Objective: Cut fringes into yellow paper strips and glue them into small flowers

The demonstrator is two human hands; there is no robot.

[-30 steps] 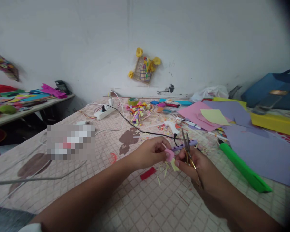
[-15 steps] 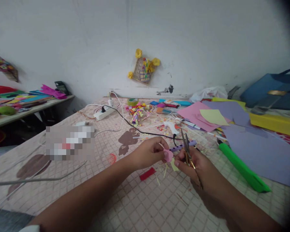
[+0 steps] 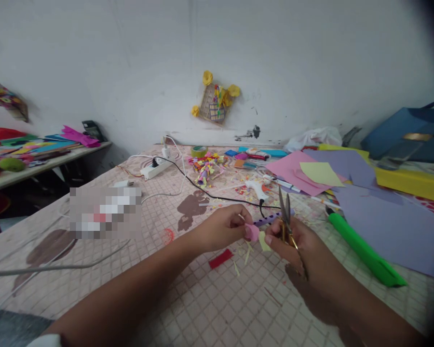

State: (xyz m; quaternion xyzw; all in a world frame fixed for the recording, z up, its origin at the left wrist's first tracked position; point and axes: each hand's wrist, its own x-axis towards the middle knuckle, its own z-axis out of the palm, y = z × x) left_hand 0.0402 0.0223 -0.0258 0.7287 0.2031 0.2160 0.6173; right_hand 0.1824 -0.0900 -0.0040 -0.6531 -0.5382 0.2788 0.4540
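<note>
Over the middle of the table, my left hand (image 3: pixel 224 229) pinches a small pink paper piece (image 3: pixel 252 233) between thumb and fingers. My right hand (image 3: pixel 296 243) is closed round a pair of scissors (image 3: pixel 285 207), whose blades point up and away from me. At my right fingertips is a pale yellow paper piece (image 3: pixel 264 242), beside the pink one; whether the fingers grip it I cannot tell. Behind both hands lies a purple stick with dark spots (image 3: pixel 265 220), partly hidden by my right hand. A red strip (image 3: pixel 220 259) rests on the table below my left hand.
A white glue gun (image 3: pixel 257 190) with a black cord lies beyond my hands. At right are a green cutter (image 3: pixel 363 248) and purple paper sheets (image 3: pixel 394 226). A power strip (image 3: pixel 155 168) and white cables occupy the left. Paper scraps (image 3: pixel 208 166) are heaped at the back.
My right hand has turned slightly, and the scissors' blades have shifted a little right and more upright. The pale yellow piece now sits closer to the pink one. My left hand has barely moved.
</note>
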